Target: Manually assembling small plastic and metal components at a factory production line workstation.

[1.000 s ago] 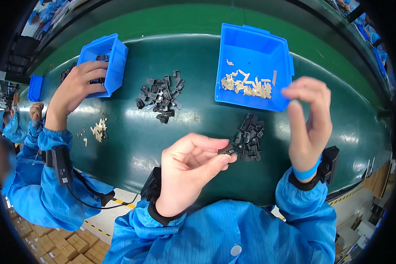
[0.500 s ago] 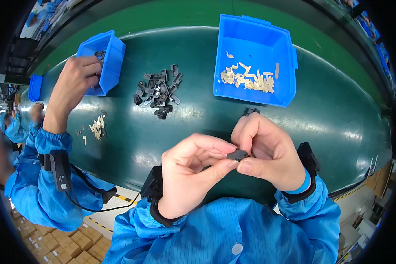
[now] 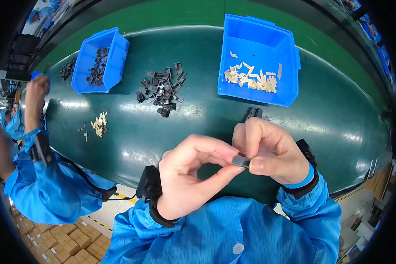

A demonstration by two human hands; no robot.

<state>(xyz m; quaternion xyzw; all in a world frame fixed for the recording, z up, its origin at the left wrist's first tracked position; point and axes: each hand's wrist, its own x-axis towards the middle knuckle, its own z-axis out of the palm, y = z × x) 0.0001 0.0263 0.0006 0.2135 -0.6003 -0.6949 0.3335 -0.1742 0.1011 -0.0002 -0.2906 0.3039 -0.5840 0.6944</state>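
Observation:
Between my two hands, in front of my chest, is a small black plastic part (image 3: 239,161). My left hand (image 3: 198,169) pinches its left end between thumb and forefinger. The thumb and fingertips of my right hand (image 3: 273,152) press on its right end; whether they hold anything else is hidden. Just beyond my right fingers lie one or two more black plastic parts (image 3: 254,112) on the green table. A loose pile of such black parts (image 3: 163,88) lies farther off, left of centre.
A blue bin (image 3: 290,61) with cream strips stands at the far right. Another blue bin (image 3: 119,66), at the far left, holds black parts, with a dark heap (image 3: 67,69) beside it. Cream pieces (image 3: 99,125) lie nearer. A co-worker's arm (image 3: 34,105) reaches in at left.
The co-worker's hand has left the left bin and moved left. Between my fingers the black part has turned slightly and shifted a little to the right and down.

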